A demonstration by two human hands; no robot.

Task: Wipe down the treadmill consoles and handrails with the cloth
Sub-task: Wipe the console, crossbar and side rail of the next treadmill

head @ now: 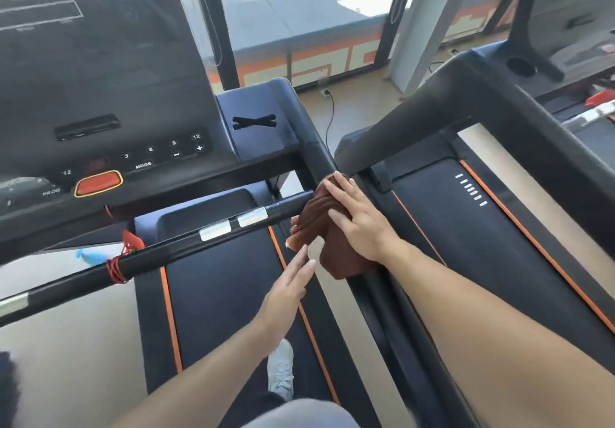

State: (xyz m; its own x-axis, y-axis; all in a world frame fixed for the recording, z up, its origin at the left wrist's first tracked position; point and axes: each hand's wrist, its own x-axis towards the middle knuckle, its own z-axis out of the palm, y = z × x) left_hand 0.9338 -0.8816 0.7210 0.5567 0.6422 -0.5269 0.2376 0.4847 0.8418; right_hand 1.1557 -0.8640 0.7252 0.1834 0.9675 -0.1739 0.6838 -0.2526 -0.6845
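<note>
Two hands in view, ours, both over the right side of the treadmill we stand on. Our right hand (pixel 357 218) lies flat on the brown cloth (pixel 327 238), fingers straight and spread, pressing it onto the right handrail (pixel 316 148) where the front crossbar (pixel 186 244) meets it. Cloth is bunched, draped over the rail, one end hanging below the hand. Grip of the right hand: released, flat press, no curl round the cloth. Our left hand (pixel 289 289) hovers just below and left of the cloth, fingers straight and together, fingertips near the cloth's lower edge; whether they touch it we cannot tell. Grip of the left hand: released, holding nothing.

Crossbar carries two silver sensor plates (pixel 233 224) and a red cord (pixel 118 266) wound round it further left. Above it sits the console (pixel 100 95), dark screen, red stop button (pixel 98 183), number keys and a MODE label. Dark belt (pixel 226 294) with orange edge stripes runs under our arms; one white shoe (pixel 281 371) stands on it. Second treadmill (pixel 482 214) sits just to the right, its handrail close beside ours. Window (pixel 299 11) ahead, power cable (pixel 329 115) on the floor below it.
</note>
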